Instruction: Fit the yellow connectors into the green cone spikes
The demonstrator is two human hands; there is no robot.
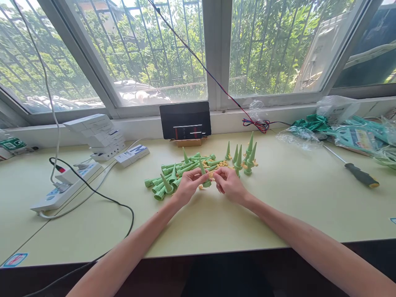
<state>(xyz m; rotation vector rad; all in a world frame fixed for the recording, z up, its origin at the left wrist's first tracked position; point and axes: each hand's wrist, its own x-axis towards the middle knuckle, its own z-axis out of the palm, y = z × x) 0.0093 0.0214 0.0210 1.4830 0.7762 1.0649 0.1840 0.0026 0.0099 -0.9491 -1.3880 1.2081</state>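
My left hand (192, 184) pinches a green plastic cone spike (202, 168) with a flared base, its point upward. Close beside it, my right hand (229, 184) is closed on a small yellow plastic piece (211, 175) that meets the spike's side; whether the two are joined I cannot tell. Behind my hands lies a pile of green tubes (159, 192) with loose cones (167, 184) among them. Small yellow pieces (227, 163) are scattered at the pile's right end. Several upright green spikes (250, 159), some with yellow pieces around the base, stand beyond my right hand.
At the back, a dark tablet (185, 113) leans on the sill. A power strip (69, 187), cables and white boxes (133, 155) occupy the left. To the right lie a screwdriver (355, 171), plastic packaging (355, 134) and a red-blue wire bundle (260, 125). The table edge runs below my forearms.
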